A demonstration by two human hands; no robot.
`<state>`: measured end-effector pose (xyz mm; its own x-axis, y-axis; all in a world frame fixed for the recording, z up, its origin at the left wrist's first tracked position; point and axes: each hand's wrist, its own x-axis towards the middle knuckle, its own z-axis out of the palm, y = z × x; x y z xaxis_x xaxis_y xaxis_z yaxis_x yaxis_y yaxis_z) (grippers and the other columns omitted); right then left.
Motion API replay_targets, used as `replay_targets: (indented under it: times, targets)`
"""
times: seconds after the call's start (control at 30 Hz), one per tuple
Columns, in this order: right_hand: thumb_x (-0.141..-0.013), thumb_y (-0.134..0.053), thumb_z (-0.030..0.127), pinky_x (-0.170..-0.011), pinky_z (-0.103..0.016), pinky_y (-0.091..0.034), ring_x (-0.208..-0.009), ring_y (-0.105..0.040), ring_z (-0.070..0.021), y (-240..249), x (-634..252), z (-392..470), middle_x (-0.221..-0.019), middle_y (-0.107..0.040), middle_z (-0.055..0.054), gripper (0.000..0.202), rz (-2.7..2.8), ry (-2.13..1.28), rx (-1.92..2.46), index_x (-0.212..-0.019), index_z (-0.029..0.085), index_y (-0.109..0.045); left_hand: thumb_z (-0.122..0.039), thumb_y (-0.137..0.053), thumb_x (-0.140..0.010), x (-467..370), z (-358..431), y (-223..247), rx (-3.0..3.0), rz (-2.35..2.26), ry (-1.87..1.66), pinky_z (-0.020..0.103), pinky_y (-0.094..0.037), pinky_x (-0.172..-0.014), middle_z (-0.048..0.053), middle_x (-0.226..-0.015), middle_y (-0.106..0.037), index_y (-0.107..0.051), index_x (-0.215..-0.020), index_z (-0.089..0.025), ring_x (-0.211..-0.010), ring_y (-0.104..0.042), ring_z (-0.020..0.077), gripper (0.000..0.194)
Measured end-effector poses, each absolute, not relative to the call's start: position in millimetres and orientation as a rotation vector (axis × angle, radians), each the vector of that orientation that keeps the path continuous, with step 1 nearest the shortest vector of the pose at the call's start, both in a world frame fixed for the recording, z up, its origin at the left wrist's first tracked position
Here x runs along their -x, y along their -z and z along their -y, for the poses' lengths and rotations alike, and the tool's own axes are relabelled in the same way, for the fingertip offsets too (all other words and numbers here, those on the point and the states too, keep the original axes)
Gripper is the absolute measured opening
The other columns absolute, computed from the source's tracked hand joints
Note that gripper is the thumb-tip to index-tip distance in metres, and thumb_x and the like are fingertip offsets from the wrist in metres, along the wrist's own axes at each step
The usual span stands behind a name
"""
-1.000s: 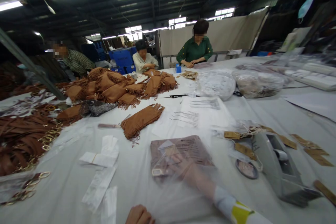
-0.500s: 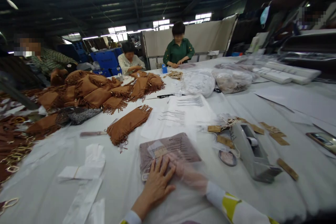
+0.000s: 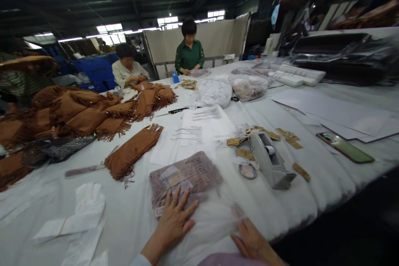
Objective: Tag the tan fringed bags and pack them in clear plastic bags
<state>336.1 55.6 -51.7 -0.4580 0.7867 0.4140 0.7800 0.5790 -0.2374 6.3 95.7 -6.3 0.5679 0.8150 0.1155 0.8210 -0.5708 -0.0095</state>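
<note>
My left hand lies with fingers spread on the lower edge of a mauve flat pouch, which is inside a clear plastic bag with printing on it. A tan tag shows through the plastic on the pouch. To the right, by the loose end of the bag, is my right hand, its thumb and fingers apart. Its fingertips are slightly blurred, and I cannot tell whether they touch the film. A grey tape dispenser stands beyond it, among tan tags.
Brown fringed bags are heaped at the left, with one fringed bag apart. Folded white strips lie near left. A phone and white sheets are at right. A person in green works across the table.
My right hand has pulled back from over the pouch, toward me and right. My left hand stays on the pouch. The whole view has swung to the right.
</note>
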Motion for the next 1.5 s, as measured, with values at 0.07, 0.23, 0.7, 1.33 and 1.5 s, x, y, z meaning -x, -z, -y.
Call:
replay_targets:
  times: [0.07,0.23,0.7,1.33,1.5]
  targets:
    - [-0.090,-0.051,0.026,-0.086,-0.031,-0.057,-0.101,-0.067,-0.0228,43,-354,-48,-0.117,-0.068,-0.011,0.045,2.293,0.003,1.187,-0.135,0.020,-0.051,-0.051,-0.045,-0.091,-6,-91,7,2.740,1.373,0.135,0.063,-0.013,-0.111,0.005,-0.159,-0.016,-0.016,-0.146,-0.044,-0.141,-0.024,0.0368,0.062]
    - [-0.086,-0.058,0.039,-0.085,-0.041,-0.058,-0.099,-0.066,-0.0280,13,-363,-61,-0.110,-0.068,-0.013,0.048,2.076,0.031,1.440,-0.129,0.018,-0.055,-0.045,-0.038,-0.095,-17,-73,4,2.859,1.242,0.103,0.047,-0.016,-0.115,0.005,-0.157,-0.022,-0.012,-0.148,-0.034,-0.141,-0.027,0.0244,0.060]
    - [-0.088,-0.045,0.026,-0.067,-0.030,-0.055,-0.069,-0.067,-0.0188,-9,-343,-70,-0.079,-0.068,-0.004,0.015,1.876,-0.302,1.464,-0.087,0.023,-0.059,-0.034,-0.036,-0.096,-33,-77,-20,3.175,1.591,0.427,0.040,-0.042,-0.101,0.006,-0.137,-0.053,-0.048,-0.133,-0.028,-0.123,-0.049,0.0200,0.039]
    - [-0.090,-0.042,0.030,-0.046,-0.023,-0.041,-0.042,-0.049,-0.0123,13,-345,-52,-0.049,-0.048,0.005,0.026,1.927,-0.315,1.447,-0.068,0.024,-0.053,-0.048,-0.041,-0.093,-35,-75,-9,3.069,1.260,0.147,0.042,-0.035,-0.096,-0.001,-0.153,-0.033,-0.026,-0.143,-0.044,-0.127,-0.039,0.0282,0.053]
    - [-0.087,-0.043,0.024,-0.054,-0.025,-0.046,-0.055,-0.056,-0.0144,16,-347,-53,-0.060,-0.054,0.002,0.020,1.863,-0.310,1.411,-0.067,0.024,-0.048,-0.054,-0.040,-0.092,-36,-71,-17,3.084,1.264,0.147,0.045,-0.032,-0.099,0.002,-0.155,-0.030,-0.025,-0.144,-0.043,-0.131,-0.036,0.0298,0.055]
